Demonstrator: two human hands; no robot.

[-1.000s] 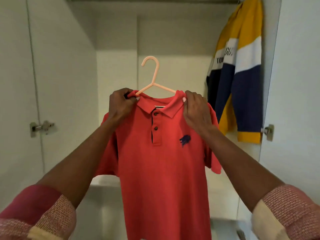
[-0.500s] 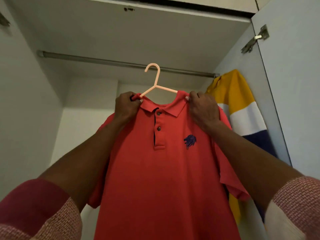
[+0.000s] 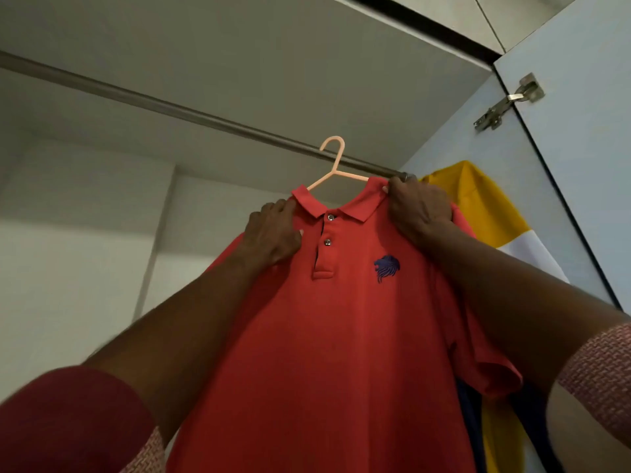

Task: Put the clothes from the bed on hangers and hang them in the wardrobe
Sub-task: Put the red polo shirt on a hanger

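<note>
While both hands curl tight, left hand (image 3: 273,233) and right hand (image 3: 418,209) grip the red polo shirt (image 3: 334,336) shoulders; pink hanger (image 3: 336,165) hook overlaps the wardrobe rail (image 3: 170,109).

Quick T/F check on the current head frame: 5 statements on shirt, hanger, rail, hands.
1. Both hands grip the red polo shirt at its shoulders. True: left hand, right hand.
2. The hanger is dark blue. False: it is pale pink.
3. The shirt's collar buttons are both undone. False: both buttons on the placket look fastened.
4. A yellow, white and navy garment hangs to the right of the shirt. True.
5. The rail is crowded with hangers to the left of the shirt. False: that stretch of rail shows nothing hanging on it.
</note>
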